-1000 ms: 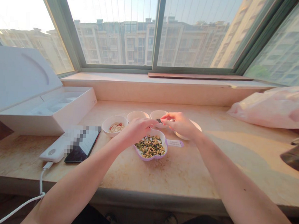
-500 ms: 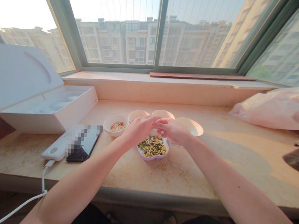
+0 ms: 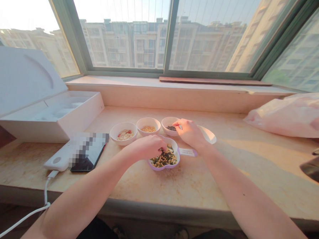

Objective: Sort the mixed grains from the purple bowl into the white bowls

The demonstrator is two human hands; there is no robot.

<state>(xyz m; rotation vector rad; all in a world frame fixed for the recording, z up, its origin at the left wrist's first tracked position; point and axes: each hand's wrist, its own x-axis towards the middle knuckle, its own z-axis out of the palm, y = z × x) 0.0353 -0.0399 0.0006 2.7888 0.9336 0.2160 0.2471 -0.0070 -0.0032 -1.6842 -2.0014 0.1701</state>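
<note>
My left hand [image 3: 146, 148] reaches down into a white, purple-rimmed lobed dish [image 3: 171, 143], its fingertips at a mound of mixed green and yellow beans [image 3: 166, 158]. My right hand [image 3: 189, 133] rests its fingertips by the rim of a small white bowl [image 3: 167, 121] holding dark seeds [image 3: 171, 128]. Whatever the fingers of each hand may hold is hidden. Behind the dish stand a white bowl of yellow grains [image 3: 148, 123] and a white bowl of pale slices with some red [image 3: 123, 133]. A shallow white dish [image 3: 209, 134] sits partly behind my right hand.
A small paper label [image 3: 186, 152] lies by the purple-rimmed dish on the stone window sill [image 3: 187, 192]. To the left are an open white box [image 3: 79, 117], a power bank [image 3: 56, 160] with a white cable [image 3: 45, 195], and a phone [image 3: 89, 162]. A plastic bag [image 3: 290, 117] lies at right.
My hands have moved apart from above the bowls. The left has dropped into the bean dish, and the right has gone to the dark-seed bowl. The bowl contents now show.
</note>
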